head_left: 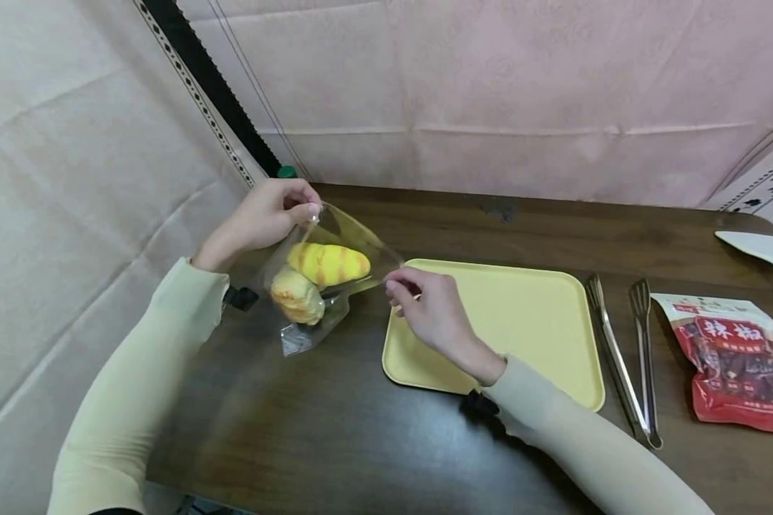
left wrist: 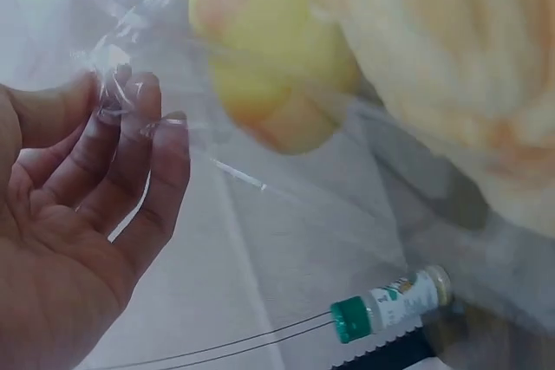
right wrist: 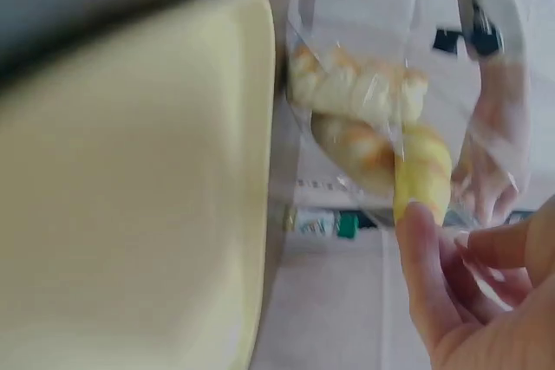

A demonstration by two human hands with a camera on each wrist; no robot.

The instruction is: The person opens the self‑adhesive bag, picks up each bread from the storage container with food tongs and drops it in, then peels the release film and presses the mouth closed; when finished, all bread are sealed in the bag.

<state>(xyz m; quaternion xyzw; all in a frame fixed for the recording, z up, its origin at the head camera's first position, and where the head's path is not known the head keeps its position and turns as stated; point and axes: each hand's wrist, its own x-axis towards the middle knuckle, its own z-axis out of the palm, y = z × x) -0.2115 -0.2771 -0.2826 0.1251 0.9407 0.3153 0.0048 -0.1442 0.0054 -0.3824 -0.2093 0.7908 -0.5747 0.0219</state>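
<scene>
A clear plastic bag [head_left: 299, 337] hangs above the table, left of the tray, its mouth spread between both hands. Inside lie a yellow bread roll [head_left: 331, 265] with orange-brown stripes and a pale, browned bun [head_left: 296, 295]; a further pale bread piece [right wrist: 360, 88] shows in the right wrist view. My left hand [head_left: 273, 213] pinches the bag's upper left edge between thumb and fingers. At the opposite side of the mouth, my right hand [head_left: 434, 311] pinches the rim, just over the tray's left edge. The film crosses in front of the left fingertips [left wrist: 146, 97].
A pale yellow tray [head_left: 509, 322] lies right of the bag. Beyond it are metal tongs [head_left: 621, 365] with fork-like ends, a red food packet [head_left: 737, 357] and a white utensil [head_left: 763, 248]. A green-capped bottle [left wrist: 403, 299] stands behind the left hand. Pale cloth walls [head_left: 489, 93] border the table.
</scene>
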